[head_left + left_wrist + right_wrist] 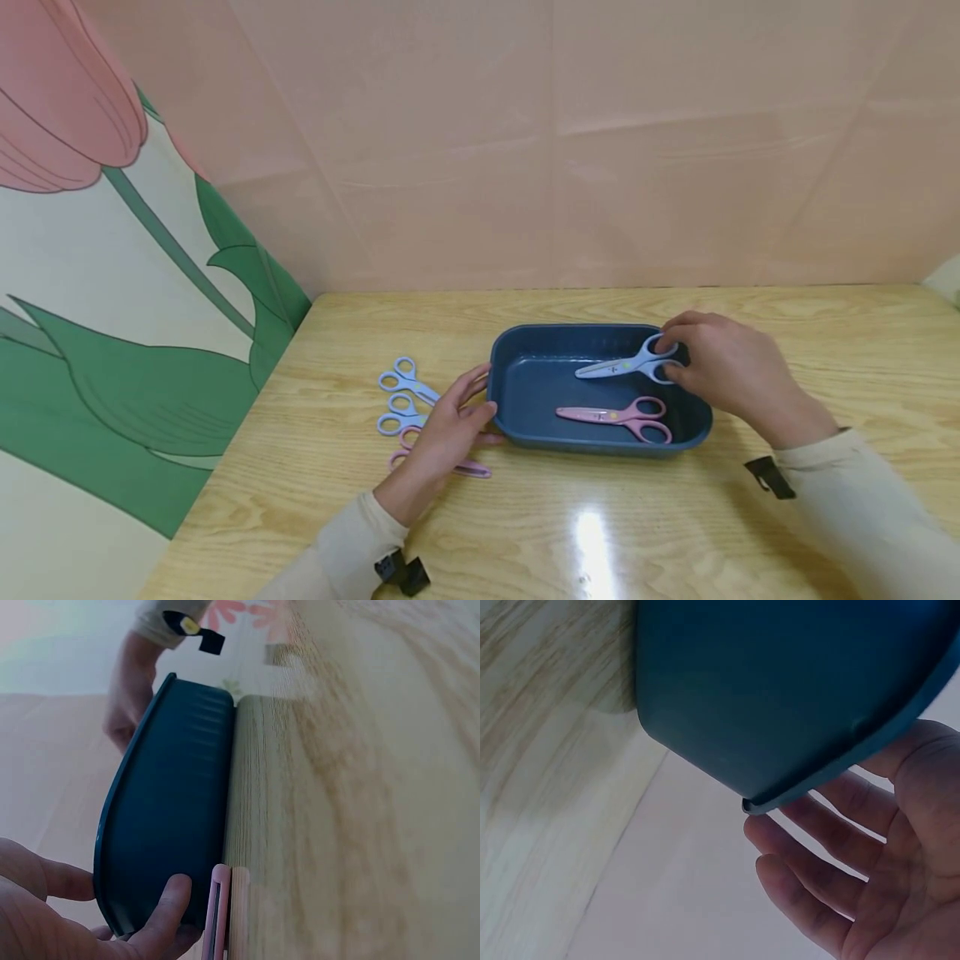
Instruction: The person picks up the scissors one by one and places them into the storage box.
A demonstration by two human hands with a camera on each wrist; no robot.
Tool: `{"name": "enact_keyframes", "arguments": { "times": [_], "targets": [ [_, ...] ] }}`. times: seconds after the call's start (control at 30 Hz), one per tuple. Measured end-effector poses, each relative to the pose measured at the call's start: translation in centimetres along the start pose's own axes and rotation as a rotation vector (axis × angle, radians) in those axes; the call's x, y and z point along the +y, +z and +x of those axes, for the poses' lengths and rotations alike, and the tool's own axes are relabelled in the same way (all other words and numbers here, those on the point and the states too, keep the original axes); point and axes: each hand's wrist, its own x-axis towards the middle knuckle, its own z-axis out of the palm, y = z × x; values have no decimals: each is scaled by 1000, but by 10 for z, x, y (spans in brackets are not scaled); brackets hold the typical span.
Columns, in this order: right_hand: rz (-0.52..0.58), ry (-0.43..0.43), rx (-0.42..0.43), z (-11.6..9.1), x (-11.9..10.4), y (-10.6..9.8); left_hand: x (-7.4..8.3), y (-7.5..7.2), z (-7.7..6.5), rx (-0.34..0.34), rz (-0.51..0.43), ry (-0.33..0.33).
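My right hand pinches the handle loops of blue scissors over the right part of a dark blue bin. Pink scissors lie on the bin floor, tips to the left. In the right wrist view the bin wall hides the held scissors. At the bin's left end, my left hand touches the outside, its thumb against the wall and a finger at the rim. Beside and partly under this hand lie two blue scissors and pink scissors; how many pink ones is unclear.
The bin stands on a wood-grain table. A pale pink wall covering rises behind the table's far edge. A panel with a painted tulip stands on the left.
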Motion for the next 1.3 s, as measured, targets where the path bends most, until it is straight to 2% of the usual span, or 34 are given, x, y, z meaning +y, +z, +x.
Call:
{"name": "enact_keyframes", "arguments": {
  "times": [0.53,0.97,1.3],
  "targets": [
    [-17,2,11,2,-1,10,0,0,1,2,-8,4],
    [-28,-54,49,4,3,20,0,0,1,-5,-12,15],
    [0,-19,38,3,2,21,-1,0,2,0,-6,9]
  ]
}}
